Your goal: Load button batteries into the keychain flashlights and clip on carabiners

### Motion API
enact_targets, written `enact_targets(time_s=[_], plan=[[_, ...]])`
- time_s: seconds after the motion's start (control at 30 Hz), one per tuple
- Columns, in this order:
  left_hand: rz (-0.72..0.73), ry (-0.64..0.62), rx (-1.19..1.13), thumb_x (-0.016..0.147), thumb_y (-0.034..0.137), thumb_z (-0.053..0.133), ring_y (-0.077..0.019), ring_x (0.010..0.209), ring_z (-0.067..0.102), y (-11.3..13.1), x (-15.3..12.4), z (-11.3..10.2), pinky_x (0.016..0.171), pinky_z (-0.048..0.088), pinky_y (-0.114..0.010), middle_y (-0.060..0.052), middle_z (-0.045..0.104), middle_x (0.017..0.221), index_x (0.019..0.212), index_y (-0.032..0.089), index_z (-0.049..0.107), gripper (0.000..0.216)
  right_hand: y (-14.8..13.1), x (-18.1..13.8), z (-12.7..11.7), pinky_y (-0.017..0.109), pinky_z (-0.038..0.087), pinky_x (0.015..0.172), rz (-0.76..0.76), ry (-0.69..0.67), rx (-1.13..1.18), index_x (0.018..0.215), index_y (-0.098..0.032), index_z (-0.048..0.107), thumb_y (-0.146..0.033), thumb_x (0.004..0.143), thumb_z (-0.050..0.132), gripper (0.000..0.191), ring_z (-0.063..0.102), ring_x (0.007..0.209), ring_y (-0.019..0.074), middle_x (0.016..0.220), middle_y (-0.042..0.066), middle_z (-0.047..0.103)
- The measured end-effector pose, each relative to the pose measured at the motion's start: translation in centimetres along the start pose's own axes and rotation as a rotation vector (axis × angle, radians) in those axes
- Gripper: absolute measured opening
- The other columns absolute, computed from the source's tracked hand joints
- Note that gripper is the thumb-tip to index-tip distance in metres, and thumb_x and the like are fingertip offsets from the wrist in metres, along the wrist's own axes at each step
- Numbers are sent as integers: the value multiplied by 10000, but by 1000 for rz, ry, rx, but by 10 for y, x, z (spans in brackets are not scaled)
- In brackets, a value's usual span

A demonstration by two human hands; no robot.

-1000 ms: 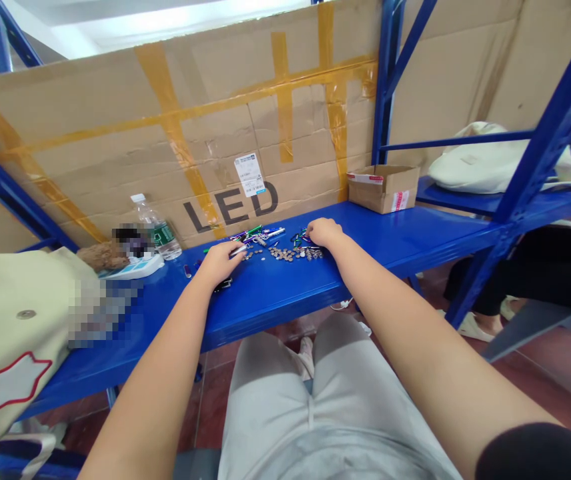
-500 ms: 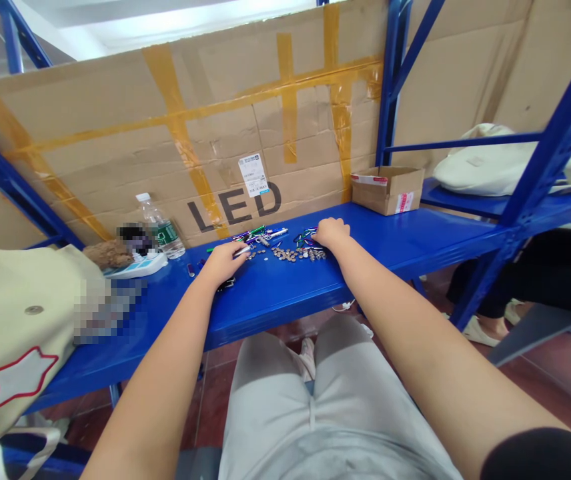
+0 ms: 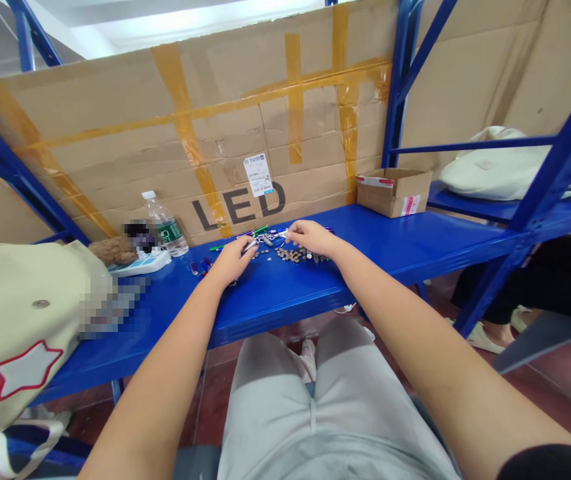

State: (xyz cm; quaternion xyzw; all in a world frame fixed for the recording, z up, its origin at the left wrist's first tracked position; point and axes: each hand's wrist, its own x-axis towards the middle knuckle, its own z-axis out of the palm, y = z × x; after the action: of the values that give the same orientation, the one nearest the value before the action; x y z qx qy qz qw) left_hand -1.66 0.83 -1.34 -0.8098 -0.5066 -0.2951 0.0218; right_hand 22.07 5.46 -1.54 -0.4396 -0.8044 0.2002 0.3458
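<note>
My left hand (image 3: 233, 256) rests on the blue shelf (image 3: 285, 293) with its fingers closed on a small silver cylinder (image 3: 249, 246). My right hand (image 3: 310, 237) hovers over a pile of small round silver cells (image 3: 293, 254), fingers pinched together at its left tip; what they pinch is too small to name. Behind the pile lie several small coloured keychain lights (image 3: 260, 233), green, purple and blue.
A water bottle (image 3: 163, 223) and a white scale (image 3: 141, 264) stand at the left by a beige bag (image 3: 20, 327). A small open carton (image 3: 393, 191) sits at the right. A taped cardboard wall marked LED (image 3: 238, 203) backs the shelf. Another person's legs (image 3: 525, 280) are at right.
My right hand has moved left from the pile's right end toward my left hand and the coloured lights. My left hand has stayed in place. The camera has shifted slightly.
</note>
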Motion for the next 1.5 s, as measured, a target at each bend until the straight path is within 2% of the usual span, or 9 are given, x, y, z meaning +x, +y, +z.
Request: enact_targets(time_s=[0.17,0.33,0.43,0.53,0.67,0.97,1.17,1.37,1.5], plan=[[8,33,-97,895,395,493,-193,830,593,10,2,7,751,447,-286,-34,676,940,1038,190,595,270,-18,-4,19,210,480,626,-102,-98,207,886,-158,589,-290,925,516,155,600,657,87,888,30,710],[8,4,-95,888,439,468,-176,702,527,12,2,10,642,401,-275,-12,598,740,810,188,580,287,-17,-4,26,215,454,557,-115,-138,273,909,-173,527,-274,928,490,109,573,588,94,830,23,697],[-44,29,-97,881,441,456,-162,652,479,14,3,9,600,369,-269,5,523,655,697,194,504,311,-17,-6,27,252,450,651,-244,-74,91,910,-170,538,-303,932,488,144,603,695,134,860,43,685],[-59,21,-116,875,428,455,-156,641,467,16,3,9,589,363,-266,14,496,629,657,199,458,316,-21,-11,30,292,434,719,-391,-46,-289,951,-165,556,-350,963,424,228,634,846,201,964,96,687],[-60,-4,-151,868,446,448,-158,641,473,17,3,9,596,368,-272,12,521,645,670,199,475,318,-29,-17,35,329,442,733,-366,-75,-566,1108,-144,529,-344,974,378,285,658,926,271,1027,151,693],[-33,-3,-176,873,477,439,-158,658,482,15,5,12,619,387,-271,4,545,669,703,183,509,347,-33,-19,38,365,446,740,-301,-64,-591,1134,-116,519,-297,958,377,290,664,929,318,1022,177,697],[9,-108,-207,907,512,411,-183,760,555,10,2,14,723,428,-287,-22,644,779,846,153,643,433,-28,-12,37,326,406,676,-247,-13,-516,1091,-100,511,-277,991,296,296,653,866,278,976,168,689],[70,-137,-303,909,533,420,-175,760,557,10,2,17,747,432,-285,-18,649,806,859,149,646,449,-25,-10,36,291,376,686,-295,-23,-431,1017,-125,515,-258,1004,302,252,610,837,215,970,131,676],[31,-150,-389,881,607,445,-157,680,527,8,2,16,671,432,-272,-5,601,695,846,157,647,494,-27,-13,37,274,373,684,-330,-49,-395,982,-136,513,-244,1008,303,237,588,806,188,960,115,668]])
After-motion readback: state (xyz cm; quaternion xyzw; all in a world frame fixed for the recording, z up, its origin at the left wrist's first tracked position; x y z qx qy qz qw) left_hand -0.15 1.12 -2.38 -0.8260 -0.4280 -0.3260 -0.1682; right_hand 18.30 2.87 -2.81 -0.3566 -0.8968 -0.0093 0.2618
